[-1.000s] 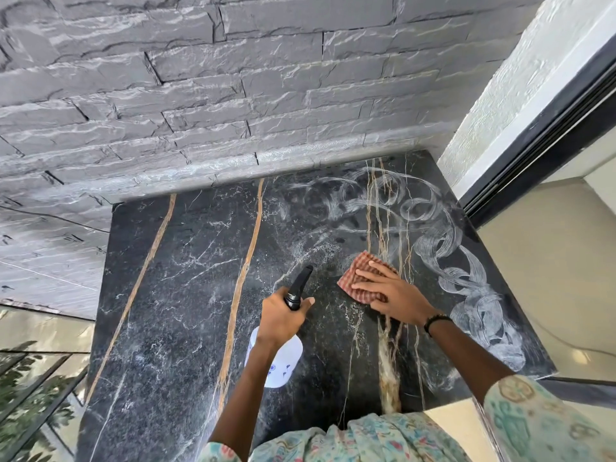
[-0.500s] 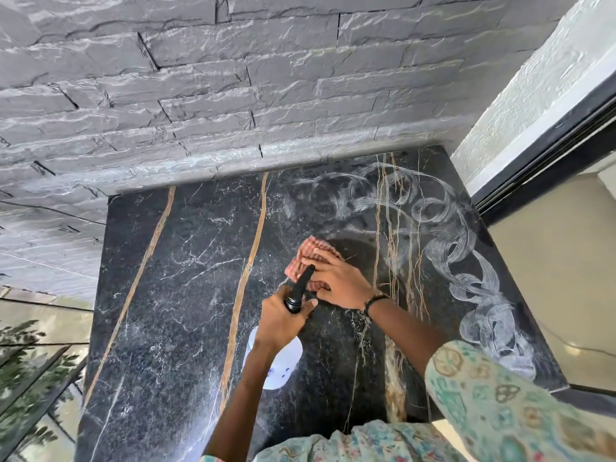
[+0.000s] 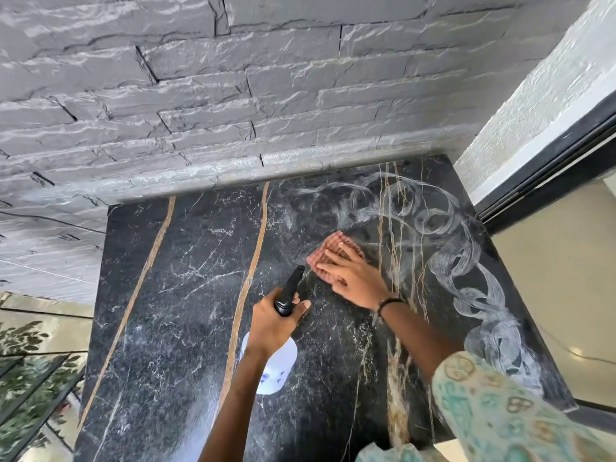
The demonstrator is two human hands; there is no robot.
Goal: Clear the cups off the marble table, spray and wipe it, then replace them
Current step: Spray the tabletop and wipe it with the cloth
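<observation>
The black marble table (image 3: 173,295) with orange veins fills the middle of the view. My right hand (image 3: 355,278) presses flat, fingers straight, on a red checked cloth (image 3: 333,246) near the table's centre. White swirled wipe marks (image 3: 433,221) run along the back right and right side. My left hand (image 3: 271,323) grips a spray bottle with a black nozzle (image 3: 290,288) and a white body (image 3: 276,371), held above the table just left of the cloth. No cups are in view.
A grey stone wall (image 3: 233,95) borders the table's far edge. A white textured wall with a dark door frame (image 3: 550,161) stands at the right. Glass panels with foliage behind them (image 3: 30,368) lie at the lower left.
My right hand slid the cloth left toward the nozzle, then back up and right a little. My left hand kept holding the spray bottle in about the same spot.
</observation>
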